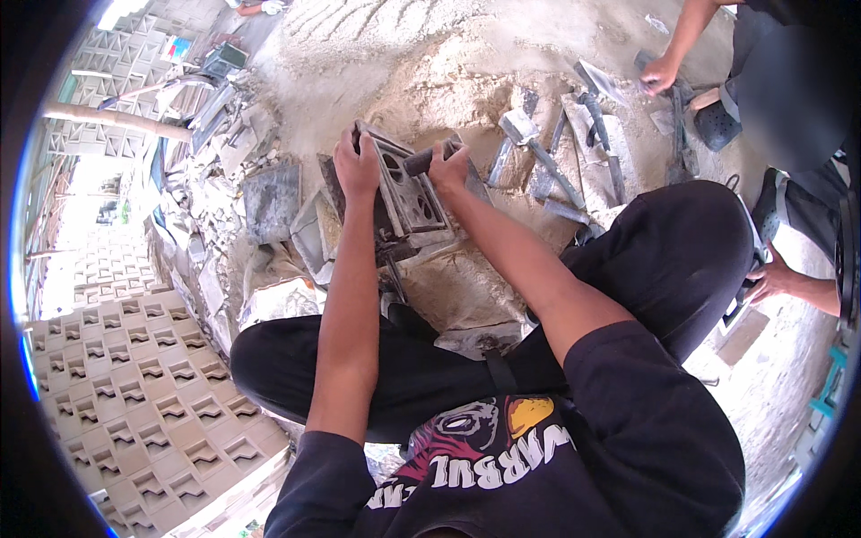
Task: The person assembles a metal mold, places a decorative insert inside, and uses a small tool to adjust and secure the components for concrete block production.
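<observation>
A grey, dust-covered block mould (430,240) stands tilted in front of me, with rounded openings and metal bars in its face. My left hand (357,166) is closed around its upper left edge. At the mould's upper right, my right hand (448,168) is wrapped round a tool with a thick dark handle (418,162). A flat grey part shows just beyond that hand; whether it belongs to the tool I cannot tell. Below the mould, a metal rod (395,276) sticks down towards my legs.
Sand (430,85) is heaped ahead. Right of the mould lie a brush-like tool (520,127), a trowel (601,81) and other hand tools. Broken slabs (272,202) cover the left side, beside stacked patterned blocks (134,386). A co-worker's hand (659,74) is at the far right.
</observation>
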The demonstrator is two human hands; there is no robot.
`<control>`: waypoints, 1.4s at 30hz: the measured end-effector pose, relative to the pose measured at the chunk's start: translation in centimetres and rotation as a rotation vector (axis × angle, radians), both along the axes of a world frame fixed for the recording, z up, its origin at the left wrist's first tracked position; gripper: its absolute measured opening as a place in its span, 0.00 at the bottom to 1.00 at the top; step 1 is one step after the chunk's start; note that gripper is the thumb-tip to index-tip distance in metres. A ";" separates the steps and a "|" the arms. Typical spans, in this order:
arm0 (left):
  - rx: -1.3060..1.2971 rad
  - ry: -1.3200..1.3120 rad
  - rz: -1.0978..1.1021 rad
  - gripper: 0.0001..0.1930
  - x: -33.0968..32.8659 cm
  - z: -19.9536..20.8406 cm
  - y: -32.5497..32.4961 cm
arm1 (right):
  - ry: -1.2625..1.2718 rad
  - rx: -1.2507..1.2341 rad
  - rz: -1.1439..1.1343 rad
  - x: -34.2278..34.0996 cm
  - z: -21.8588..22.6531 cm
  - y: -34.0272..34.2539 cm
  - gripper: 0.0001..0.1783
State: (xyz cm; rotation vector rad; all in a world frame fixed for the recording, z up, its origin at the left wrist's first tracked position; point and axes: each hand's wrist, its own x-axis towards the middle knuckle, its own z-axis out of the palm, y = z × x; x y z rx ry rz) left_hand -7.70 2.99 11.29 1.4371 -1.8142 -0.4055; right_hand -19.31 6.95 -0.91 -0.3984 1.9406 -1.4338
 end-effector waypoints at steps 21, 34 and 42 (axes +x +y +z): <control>0.008 0.002 0.016 0.16 -0.2 -0.2 -0.2 | 0.191 -0.036 0.370 -3.6 -0.7 2.0 0.30; -0.001 -0.029 0.003 0.23 -0.4 -0.8 -0.8 | 0.216 -0.042 0.594 -2.5 0.9 2.2 0.46; -0.069 -0.038 -0.017 0.25 -1.1 -0.7 -0.6 | 0.157 -0.062 0.806 -3.0 -0.4 1.9 0.53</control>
